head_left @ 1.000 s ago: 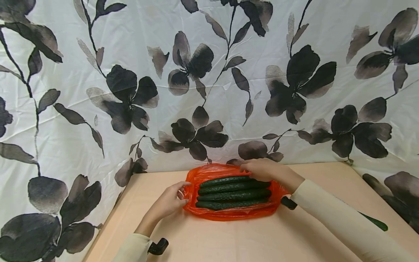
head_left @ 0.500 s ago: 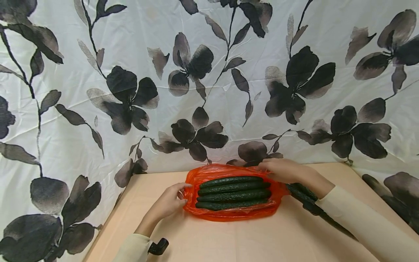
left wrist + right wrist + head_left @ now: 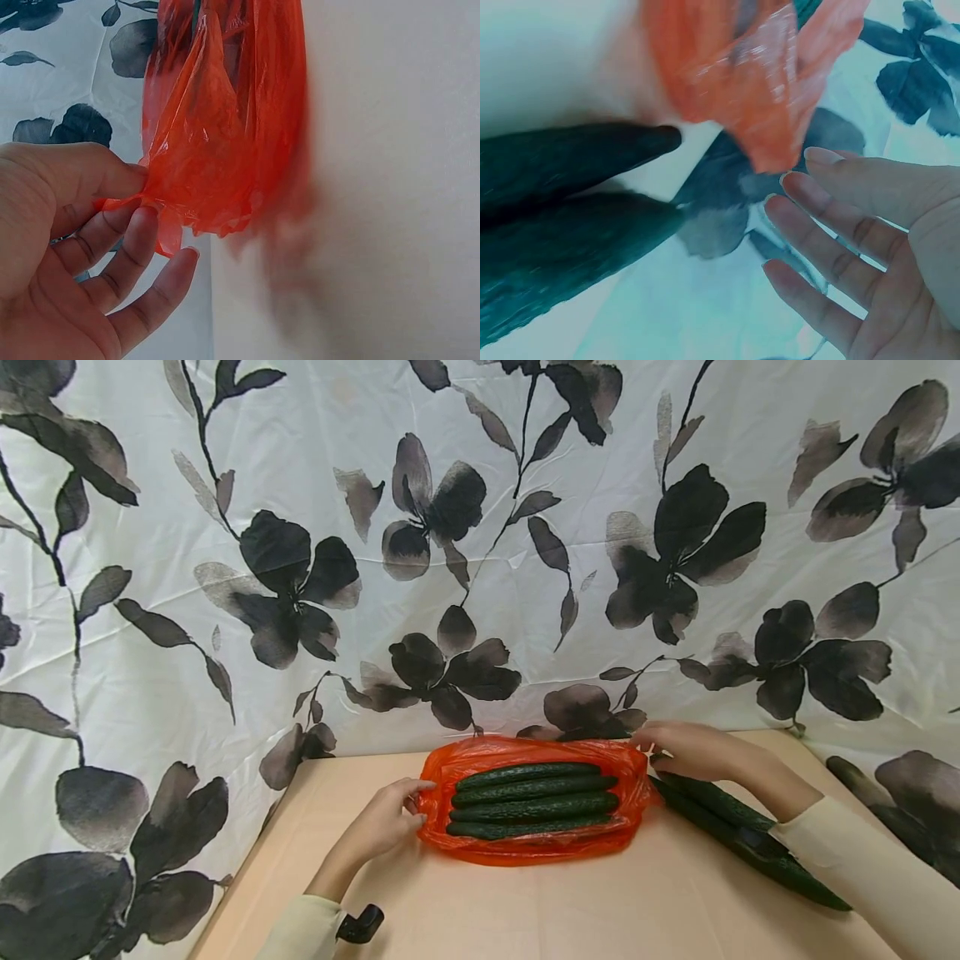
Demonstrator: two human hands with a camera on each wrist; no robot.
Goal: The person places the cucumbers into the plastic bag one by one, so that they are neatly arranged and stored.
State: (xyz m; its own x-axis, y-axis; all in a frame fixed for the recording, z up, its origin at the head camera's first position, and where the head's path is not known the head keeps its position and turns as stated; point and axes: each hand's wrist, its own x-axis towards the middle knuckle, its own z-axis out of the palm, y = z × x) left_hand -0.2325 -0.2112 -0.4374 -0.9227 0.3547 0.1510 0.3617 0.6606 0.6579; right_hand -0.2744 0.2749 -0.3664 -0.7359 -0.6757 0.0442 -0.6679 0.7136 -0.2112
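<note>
Several dark green cucumbers (image 3: 532, 797) lie side by side in a red plastic bag (image 3: 480, 852), whose mouth faces up. My left hand (image 3: 384, 818) pinches the left end of the bag between thumb and forefinger; the left wrist view shows the gathered red film (image 3: 202, 150) at those fingertips. At the bag's upper right corner is my right hand (image 3: 697, 752). In the right wrist view its fingers (image 3: 832, 262) are extended and spread, with the fingertips right by the bag's loose corner (image 3: 776, 142); whether they touch it I cannot tell.
Two more cucumbers (image 3: 750, 835) lie on the table (image 3: 487, 910) right of the bag, partly under my right forearm. Behind the table hangs a white cloth (image 3: 525, 568) with grey flowers. A black strap device (image 3: 362, 924) is on my left wrist.
My right hand has moved right from above the cucumbers to the bag's right corner, uncovering the two cucumbers under that arm. My left hand has kept its place on the bag.
</note>
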